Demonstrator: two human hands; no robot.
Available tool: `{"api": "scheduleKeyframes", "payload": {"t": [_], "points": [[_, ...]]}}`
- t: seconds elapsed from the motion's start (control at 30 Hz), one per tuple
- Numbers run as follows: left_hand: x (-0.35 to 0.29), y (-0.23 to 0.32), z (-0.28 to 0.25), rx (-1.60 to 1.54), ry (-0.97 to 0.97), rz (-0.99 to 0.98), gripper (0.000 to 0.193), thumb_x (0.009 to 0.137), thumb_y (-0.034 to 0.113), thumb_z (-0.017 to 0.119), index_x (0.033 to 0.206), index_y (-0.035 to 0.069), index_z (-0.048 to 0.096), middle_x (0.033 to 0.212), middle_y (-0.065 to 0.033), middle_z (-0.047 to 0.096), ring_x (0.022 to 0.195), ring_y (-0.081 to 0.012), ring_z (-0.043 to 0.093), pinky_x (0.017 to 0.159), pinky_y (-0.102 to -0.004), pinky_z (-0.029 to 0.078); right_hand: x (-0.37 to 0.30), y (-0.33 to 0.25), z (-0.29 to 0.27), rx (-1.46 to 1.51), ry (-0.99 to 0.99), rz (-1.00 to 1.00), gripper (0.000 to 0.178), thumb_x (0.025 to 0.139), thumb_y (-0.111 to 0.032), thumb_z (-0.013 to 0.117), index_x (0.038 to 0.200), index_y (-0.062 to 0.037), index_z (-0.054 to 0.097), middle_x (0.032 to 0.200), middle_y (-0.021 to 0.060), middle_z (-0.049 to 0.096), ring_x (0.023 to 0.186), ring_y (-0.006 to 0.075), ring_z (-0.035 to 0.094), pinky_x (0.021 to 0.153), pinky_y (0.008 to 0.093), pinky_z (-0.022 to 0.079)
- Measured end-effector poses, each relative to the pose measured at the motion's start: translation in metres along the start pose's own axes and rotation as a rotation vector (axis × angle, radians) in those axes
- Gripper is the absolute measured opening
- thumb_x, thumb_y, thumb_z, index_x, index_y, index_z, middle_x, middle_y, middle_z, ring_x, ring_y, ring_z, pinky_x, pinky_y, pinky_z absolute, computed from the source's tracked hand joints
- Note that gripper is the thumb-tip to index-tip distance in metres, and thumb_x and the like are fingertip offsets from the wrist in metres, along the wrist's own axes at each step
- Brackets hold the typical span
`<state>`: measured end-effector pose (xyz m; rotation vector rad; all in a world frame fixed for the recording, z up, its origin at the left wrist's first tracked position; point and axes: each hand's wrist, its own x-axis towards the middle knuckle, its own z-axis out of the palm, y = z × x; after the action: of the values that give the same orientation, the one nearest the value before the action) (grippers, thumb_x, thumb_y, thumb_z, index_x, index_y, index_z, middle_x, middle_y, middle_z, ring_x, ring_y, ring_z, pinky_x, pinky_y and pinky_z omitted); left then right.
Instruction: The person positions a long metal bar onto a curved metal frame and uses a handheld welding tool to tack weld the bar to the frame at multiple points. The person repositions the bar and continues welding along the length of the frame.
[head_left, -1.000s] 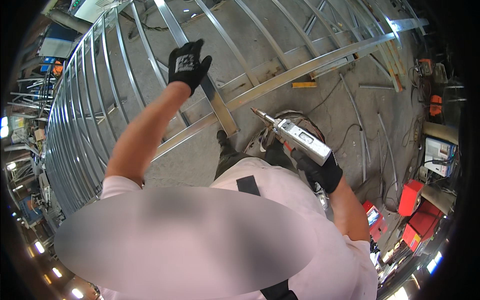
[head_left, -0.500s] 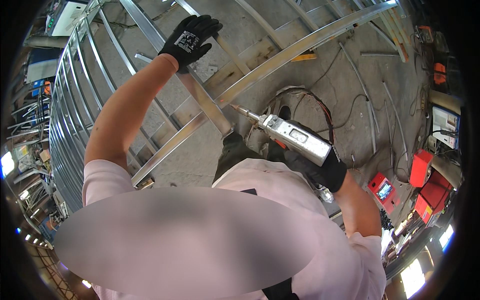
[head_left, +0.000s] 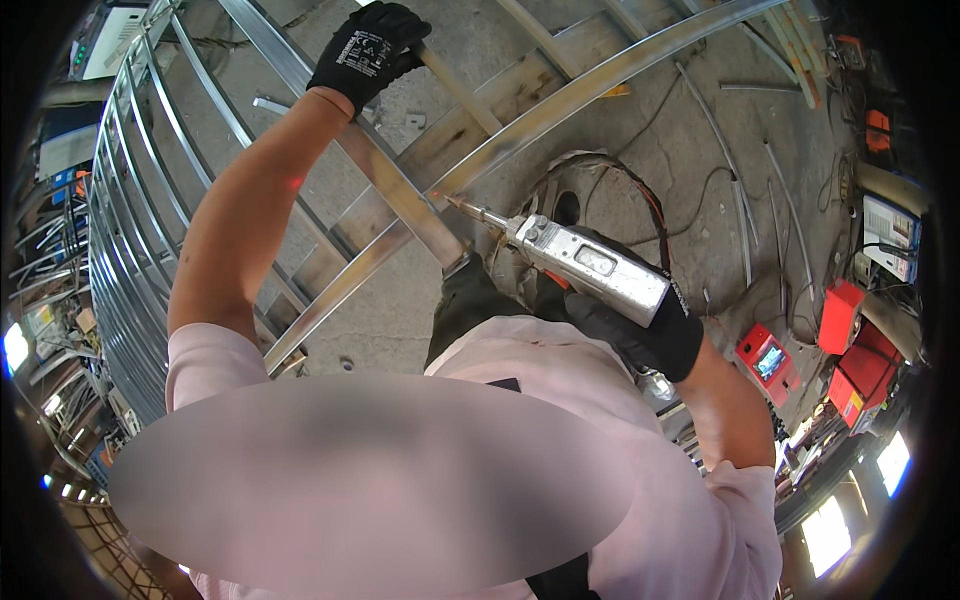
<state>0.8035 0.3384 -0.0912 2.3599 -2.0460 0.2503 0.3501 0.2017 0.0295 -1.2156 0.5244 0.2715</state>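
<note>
I'd steady the silver tool clamped in the right hand; whether the left hand grips anything, I can't tell.

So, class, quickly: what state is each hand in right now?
Left hand: partly curled beside a metal bar; grip cannot be told.
Right hand: closed, holding the silver handheld tool.

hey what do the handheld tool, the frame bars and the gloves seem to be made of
Handheld tool: probably metal, given its silvery, scuffed, glinting body. Frame bars: likely bare steel or similar metal, shiny with brownish patches. Gloves: perhaps coated fabric, matte black and closely fitted.
</note>
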Motion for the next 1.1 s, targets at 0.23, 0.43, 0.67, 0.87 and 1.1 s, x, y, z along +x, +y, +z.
{"api": "scheduleKeyframes", "payload": {"t": [0.23, 0.43, 0.67, 0.87, 1.1], "points": [[0.001, -0.001, 0.005, 0.013, 0.012, 0.022, 0.047, 0.092, 0.031, 0.076, 0.137, 0.019, 0.068, 0.139, -0.0073, 0.066, 0.136, -0.0303, 0.057, 0.118, -0.0436, 0.044, 0.004, -0.004, 0.005, -0.114, -0.008, -0.071, 0.057, 0.096, 0.0, 0.075, 0.149, -0.0016, 0.055, 0.138, 0.0112, 0.069, 0.12, 0.0155, 0.067, 0.106, 0.032, 0.055], [0.001, -0.001, 0.006, 0.004, 0.041, 0.033, 0.046, 0.092, 0.03, 0.075, 0.137, 0.019, 0.068, 0.139, -0.0069, 0.066, 0.135, -0.0296, 0.058, 0.118, -0.0432, 0.045, 0.004, -0.005, 0.002, -0.074, -0.046, -0.02, 0.048, 0.104, -0.004, 0.064, 0.151, -0.0017, 0.053, 0.139, 0.0119, 0.068, 0.122, 0.0156, 0.067, 0.106, 0.0313, 0.055], [0.001, 0.0, 0.002, -0.033, 0.034, 0.011, 0.047, 0.09, 0.03, 0.077, 0.135, 0.019, 0.069, 0.137, -0.0064, 0.067, 0.134, -0.029, 0.058, 0.116, -0.0427, 0.046, 0.003, -0.01, 0.003, 0.108, -0.065, 0.03, 0.044, 0.109, -0.01, 0.057, 0.152, -0.0017, 0.051, 0.14, 0.0139, 0.067, 0.124, 0.0193, 0.068, 0.106, 0.0324, 0.056], [0.004, 0.001, -0.002, 0.099, 0.009, 0.072, 0.046, 0.091, 0.027, 0.077, 0.136, 0.018, 0.068, 0.136, -0.0063, 0.067, 0.134, -0.0275, 0.059, 0.115, -0.0413, 0.047, 0.005, -0.014, 0.002, -0.003, -0.079, -0.05, 0.045, 0.109, -0.01, 0.057, 0.153, -0.0013, 0.051, 0.139, 0.0146, 0.068, 0.124, 0.0207, 0.068, 0.106, 0.0325, 0.056], [0.005, -0.008, 0.006, 0.095, 0.005, 0.083, 0.045, 0.093, 0.027, 0.075, 0.136, 0.018, 0.067, 0.137, -0.007, 0.067, 0.133, -0.0286, 0.059, 0.117, -0.0419, 0.047, 0.005, -0.018, 0.002, -0.029, -0.084, -0.041, 0.047, 0.107, -0.007, 0.06, 0.153, -0.0006, 0.051, 0.139, 0.0143, 0.068, 0.123, 0.0184, 0.068, 0.106, 0.0308, 0.056]]}}
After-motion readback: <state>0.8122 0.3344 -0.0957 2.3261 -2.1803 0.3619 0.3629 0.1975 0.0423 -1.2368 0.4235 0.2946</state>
